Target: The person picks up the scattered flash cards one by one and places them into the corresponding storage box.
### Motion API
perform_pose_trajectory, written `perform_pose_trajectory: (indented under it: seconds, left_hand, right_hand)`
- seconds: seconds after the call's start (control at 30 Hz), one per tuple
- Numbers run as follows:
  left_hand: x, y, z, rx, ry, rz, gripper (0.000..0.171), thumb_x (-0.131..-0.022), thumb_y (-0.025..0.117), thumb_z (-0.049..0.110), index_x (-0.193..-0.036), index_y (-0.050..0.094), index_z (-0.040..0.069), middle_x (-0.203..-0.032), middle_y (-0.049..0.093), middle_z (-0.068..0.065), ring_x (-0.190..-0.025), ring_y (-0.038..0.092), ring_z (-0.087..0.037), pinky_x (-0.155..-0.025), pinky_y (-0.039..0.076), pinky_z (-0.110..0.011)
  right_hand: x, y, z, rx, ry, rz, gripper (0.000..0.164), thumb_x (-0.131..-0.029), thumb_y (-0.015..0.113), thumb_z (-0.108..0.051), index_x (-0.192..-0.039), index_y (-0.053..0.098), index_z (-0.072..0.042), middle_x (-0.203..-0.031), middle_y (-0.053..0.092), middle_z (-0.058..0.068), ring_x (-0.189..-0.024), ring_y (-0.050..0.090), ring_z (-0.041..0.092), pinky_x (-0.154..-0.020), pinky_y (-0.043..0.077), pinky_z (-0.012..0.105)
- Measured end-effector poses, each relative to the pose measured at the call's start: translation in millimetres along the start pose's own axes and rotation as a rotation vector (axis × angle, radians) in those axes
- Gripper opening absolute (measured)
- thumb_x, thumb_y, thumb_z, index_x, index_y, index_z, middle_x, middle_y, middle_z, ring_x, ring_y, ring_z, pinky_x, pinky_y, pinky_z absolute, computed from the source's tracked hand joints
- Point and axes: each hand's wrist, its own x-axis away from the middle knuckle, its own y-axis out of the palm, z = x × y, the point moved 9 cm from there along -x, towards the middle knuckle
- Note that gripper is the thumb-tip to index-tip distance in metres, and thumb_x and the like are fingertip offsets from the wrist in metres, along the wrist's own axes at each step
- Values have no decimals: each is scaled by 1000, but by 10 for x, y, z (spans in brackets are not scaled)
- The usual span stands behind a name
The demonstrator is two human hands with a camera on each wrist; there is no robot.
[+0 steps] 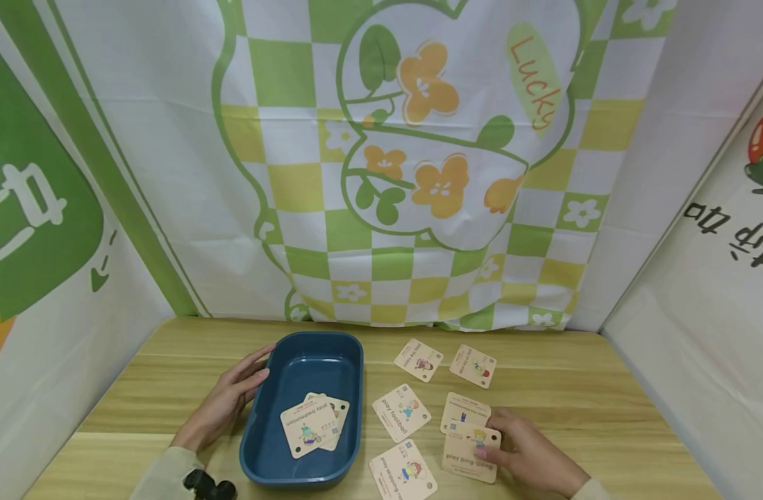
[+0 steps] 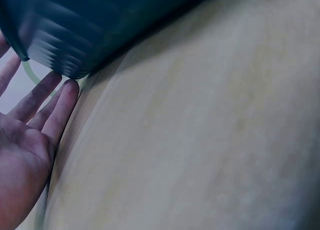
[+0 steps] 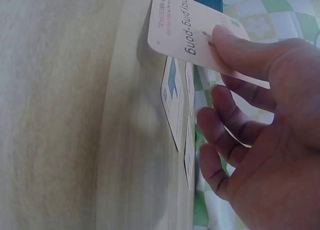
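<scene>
Between thumb and fingers, my right hand [image 1: 534, 448] pinches the "play ping-pong" card [image 1: 465, 462], lifted above the table in the right wrist view. Just beyond it lies another card [image 1: 459, 408], partly covered from the head camera. My left hand [image 1: 228, 399] touches the left wall of a dark blue tray [image 1: 250, 430], its fingers nearly straight in the left wrist view. Inside the tray, a "play badminton" card [image 1: 307, 423] overlaps at least one other card [image 1: 340, 414].
Right of the tray lie a "play football" card [image 1: 401, 412] and a jump-rope picture card [image 1: 404, 472]. Farther back are two more cards, one left [image 1: 418, 360] and one right [image 1: 473, 366]. A patterned cloth [image 1: 418, 278] hangs behind the wooden table [image 1: 581, 389].
</scene>
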Motion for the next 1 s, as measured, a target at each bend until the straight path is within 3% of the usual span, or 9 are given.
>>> perform_pose_trajectory:
  seconds: [0.1, 0.2, 0.33, 0.77, 1.0]
  left_hand:
    - [7, 5, 15, -1, 7, 2, 62, -109, 50, 28, -162, 25, 10, -162, 21, -26, -122, 53, 0, -97, 47, -19]
    - [7, 6, 16, -1, 12, 1, 61, -109, 49, 28, -162, 24, 9, -162, 22, -28, -123, 53, -3, -97, 47, -19]
    - [1, 4, 9, -1, 13, 0, 61, -109, 49, 27, -162, 24, 9, -161, 23, -28, -123, 54, -4, -97, 47, -19]
    - [-4, -4, 8, -2, 7, 7, 62, -109, 50, 28, -162, 25, 9, -161, 24, -29, -126, 53, -10, -97, 48, -20]
    - [-13, -12, -20, 5, 1, 13, 62, -108, 51, 28, -162, 25, 9, -161, 24, -28, -122, 55, -4, -97, 48, -20]
  right_hand:
    - [-2, 9, 6, -10, 8, -5, 32, -97, 65, -46, -115, 71, -20, -118, 63, -5, -107, 59, 13, -91, 52, 31]
    - [-22, 8, -24, -17, -3, -3, 24, -97, 66, -44, -107, 71, -22, -102, 59, -8, -91, 54, 6, -77, 50, 26]
    - [-63, -10, -84, -36, -24, 17, 19, -97, 67, -41, -99, 69, -23, -91, 54, -7, -80, 49, 6, -67, 45, 24]
    - [-260, -91, -342, -18, -107, 156, 10, -96, 70, -34, -93, 68, -25, -88, 57, -12, -76, 51, 4, -65, 48, 26]
    - [-352, -78, -488, -29, -121, 176, 15, -95, 71, -34, -87, 64, -24, -78, 51, -12, -70, 46, 4, -60, 44, 24]
